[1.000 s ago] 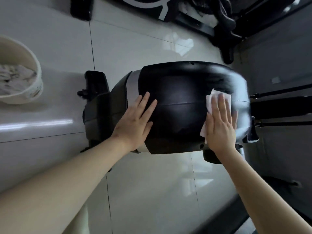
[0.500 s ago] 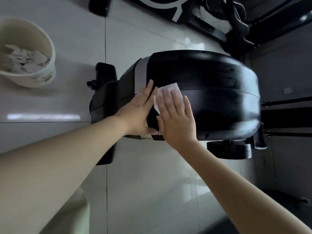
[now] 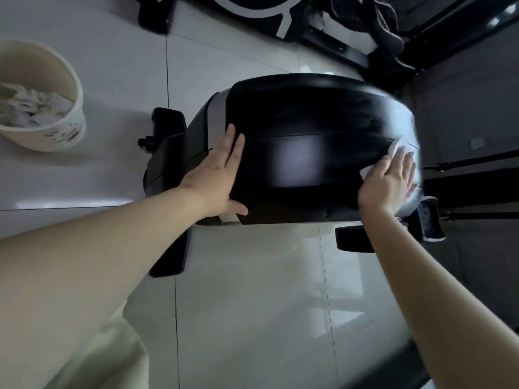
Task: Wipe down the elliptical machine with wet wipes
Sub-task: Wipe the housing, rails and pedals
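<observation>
Pressing wet wipe [image 3: 393, 153] flat with right hand [image 3: 389, 183], left hand [image 3: 217, 178] flat on housing [image 3: 309, 130]

- I see the elliptical machine [image 3: 303, 153] from above. Its flywheel housing is a rounded, glossy black shell with a fine seam along its length and a grey band [image 3: 217, 113] at the left end.
- It stands on the pale tiled floor [image 3: 252, 304], towards the far right side of it. A black foot bar [image 3: 168, 256] crosses under the left end of the housing.
- The wet wipe [image 3: 393, 149] is white and thin. It lies flat on the right end of the housing, pressed there under my right hand [image 3: 389, 183]. Only its upper and left edges show past the fingers, and this part is blurred.
</observation>
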